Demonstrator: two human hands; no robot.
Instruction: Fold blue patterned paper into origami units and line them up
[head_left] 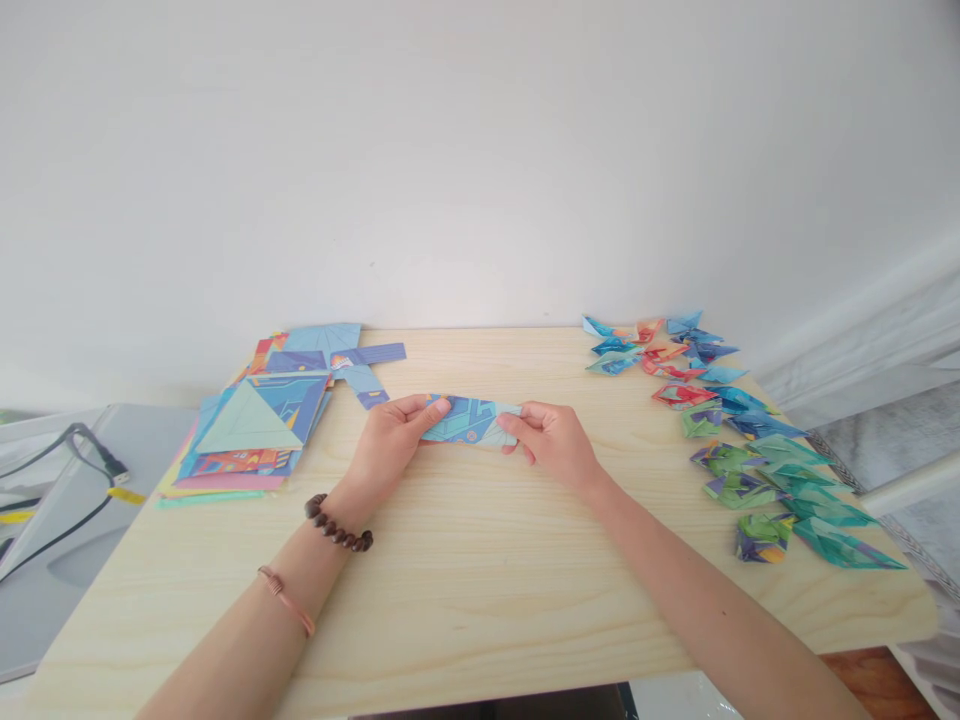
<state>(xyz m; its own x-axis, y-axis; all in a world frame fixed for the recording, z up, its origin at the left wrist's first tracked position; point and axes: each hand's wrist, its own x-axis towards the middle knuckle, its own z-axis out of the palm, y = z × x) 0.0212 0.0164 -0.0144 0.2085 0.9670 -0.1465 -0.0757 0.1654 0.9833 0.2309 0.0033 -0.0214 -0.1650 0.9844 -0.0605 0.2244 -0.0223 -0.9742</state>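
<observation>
A folded strip of blue patterned paper (471, 420) is stretched level between my two hands, just above the middle of the table. My left hand (394, 440) grips its left end, thumb on top and fingers behind. At the right end, my right hand (551, 440) pinches the paper between thumb and fingers. The underside of the strip is hidden. Closest to my left hand lie some blue paper pieces (367, 385), beside a stack of coloured paper sheets (251, 415).
Several folded paper boats (750, 430) in red, blue, green and teal stand in rows along the right side of the wooden table (480, 590). A white wall (480, 170) rises behind it. To the left, black cables (82, 465) lie on a grey surface.
</observation>
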